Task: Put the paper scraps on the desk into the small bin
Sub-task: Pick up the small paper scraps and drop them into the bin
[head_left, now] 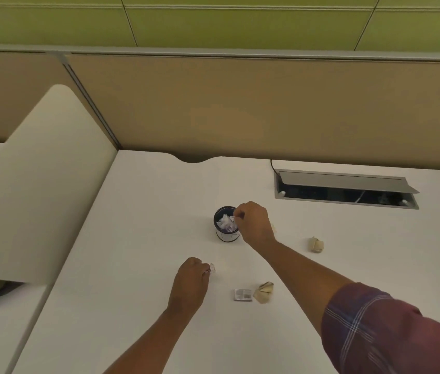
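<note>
A small dark round bin [220, 236] stands on the white desk [138, 238], with crumpled white paper [225, 222] inside it. My right hand [254, 224] hovers over the bin's right rim, fingers curled; whether it still pinches paper is unclear. My left hand [190, 279] rests lower on the desk, fingertips closed on a small white scrap [211, 268]. A crumpled beige scrap [316, 244] lies to the right of the bin. Another beige scrap [264, 292] sits near the front, next to a small grey printed piece [243, 295].
An open cable hatch [345, 188] with a raised grey lid is set into the desk at the back right. A tan partition wall [240, 109] closes the back. A cream divider panel [38, 190] stands along the left side.
</note>
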The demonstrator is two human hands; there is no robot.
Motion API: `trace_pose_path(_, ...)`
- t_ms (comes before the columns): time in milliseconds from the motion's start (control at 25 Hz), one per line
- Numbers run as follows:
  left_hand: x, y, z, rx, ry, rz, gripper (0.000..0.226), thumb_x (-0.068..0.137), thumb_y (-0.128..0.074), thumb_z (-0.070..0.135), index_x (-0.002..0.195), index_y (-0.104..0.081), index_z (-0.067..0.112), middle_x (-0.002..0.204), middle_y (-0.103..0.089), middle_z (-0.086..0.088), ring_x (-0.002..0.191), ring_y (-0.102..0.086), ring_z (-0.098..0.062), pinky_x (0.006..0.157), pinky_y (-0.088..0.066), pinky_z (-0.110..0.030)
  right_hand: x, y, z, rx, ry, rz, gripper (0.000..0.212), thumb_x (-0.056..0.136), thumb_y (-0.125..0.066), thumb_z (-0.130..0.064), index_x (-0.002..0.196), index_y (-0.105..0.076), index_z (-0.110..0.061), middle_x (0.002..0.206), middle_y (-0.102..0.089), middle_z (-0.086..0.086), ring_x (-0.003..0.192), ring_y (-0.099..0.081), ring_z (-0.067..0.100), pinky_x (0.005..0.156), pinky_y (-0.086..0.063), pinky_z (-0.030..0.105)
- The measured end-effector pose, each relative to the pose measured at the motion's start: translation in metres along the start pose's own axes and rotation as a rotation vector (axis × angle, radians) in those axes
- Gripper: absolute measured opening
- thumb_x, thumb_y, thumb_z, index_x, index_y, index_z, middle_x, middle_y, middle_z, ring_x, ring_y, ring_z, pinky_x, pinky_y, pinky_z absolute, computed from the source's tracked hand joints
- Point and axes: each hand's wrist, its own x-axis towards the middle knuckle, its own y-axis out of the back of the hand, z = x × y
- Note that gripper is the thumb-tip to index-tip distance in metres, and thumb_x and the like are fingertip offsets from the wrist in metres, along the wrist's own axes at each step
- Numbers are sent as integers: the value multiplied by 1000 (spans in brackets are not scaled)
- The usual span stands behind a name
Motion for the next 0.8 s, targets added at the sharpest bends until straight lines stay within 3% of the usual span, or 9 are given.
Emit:
trace_pose_path(160,-2,15,-23,-42,18,37,19,93,-63,16,77,-71,18,77,-57,3,75,-56,-13,68,-53,-36,24,-24,-2,-227,82,-160,19,80,-53,1,82,-68,-10,84,-58,1,81,-60,21,66,-41,27)
trace_pose_path(320,9,26,-33,-70,7,88,14,92,-66,14,83,-75,21,80,-60,3,77,-58,-14,71,-53,-35,26,-27,1,-84,40,-119,23,85,-51,0,91,-71,-9,91,-67,2,71,-58,10,56,-40,9)
trace_pose_path(400,18,29,-31,-90,-2,125,12,91,-67,13,89,-76,20,87,-62,1,81,-60,-16,74,-54,-33,21,-21,2,-27,27,-50,25,87,-49,2,95,-71,-6,101,-69,9,83,-59,17,66,-38,10)
trace_pose_path(520,35,29,-16,-144,-28,178,10,91,-69,12,93,-77,17,95,-65,-3,86,-63,-19,76,-54,-33,5,-12,12,-33,19,5,26,91,-50,-4,111,-66,-7,115,-64,8,105,-58,23,88,-41,23)
trace_pose_path(800,85,27,34,-131,-125,166,13,91,-65,9,100,-75,11,106,-65,-10,94,-62,-28,83,-55,-41,-35,1,55,-216,90,58,38,88,-57,-11,125,-57,-14,130,-58,4,116,-55,23,100,-46,35)
